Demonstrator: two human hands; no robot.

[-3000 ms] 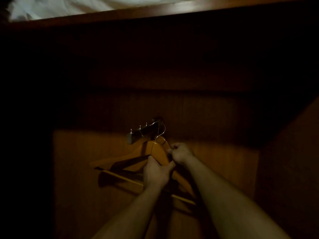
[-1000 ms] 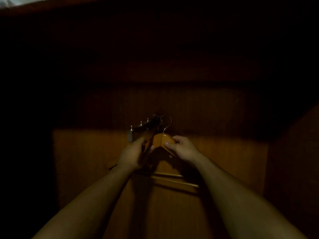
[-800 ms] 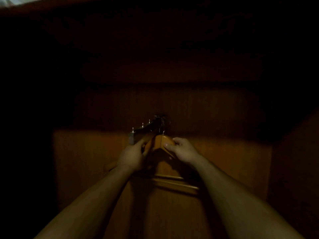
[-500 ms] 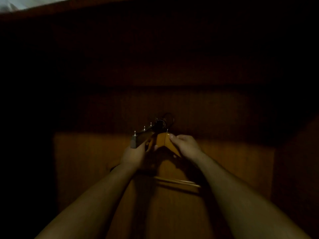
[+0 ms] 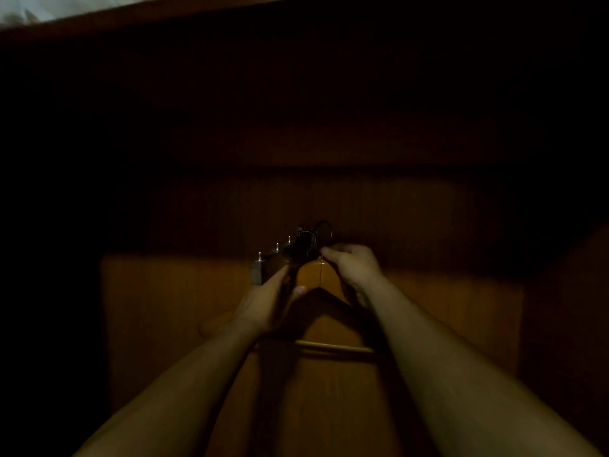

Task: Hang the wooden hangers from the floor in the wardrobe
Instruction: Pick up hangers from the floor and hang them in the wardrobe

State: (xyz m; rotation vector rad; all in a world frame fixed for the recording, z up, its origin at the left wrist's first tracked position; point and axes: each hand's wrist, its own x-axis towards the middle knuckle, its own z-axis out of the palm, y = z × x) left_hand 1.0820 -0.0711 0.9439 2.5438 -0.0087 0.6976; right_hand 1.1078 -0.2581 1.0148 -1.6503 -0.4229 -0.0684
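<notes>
Holding the wooden hanger [image 5: 314, 275] up at the far middle of the wardrobe, I have both grips clamped on it. The left grip [image 5: 263, 306] is wrapped round its left shoulder. The right grip [image 5: 354, 268] pinches the top where the wire hook [image 5: 309, 240] comes out. The hanger's crossbar [image 5: 333, 347] hangs below, nearer to me, between my forearms.

The hook is right at the pull-out rail [image 5: 258, 275], but the shadow there is deep and I cannot tell whether it sits over the rail or only beside it. That is my main worry: if I let go before the hook is seated, the hanger would probably drop back to the floor. The hook could also snag on one of the upright pegs [image 5: 277, 247] along the rail and sit crooked. With one grip on a single shoulder, I think the hanger could twist as I lower it.

The rail's near end almost touches my left grip, so that side is cramped. Behind everything is the wooden back panel [image 5: 445, 308], with a side wall [image 5: 566, 308] to the right and darkness above. Some pale cloth [image 5: 49, 9] shows at the far top left, well apart from the work.
</notes>
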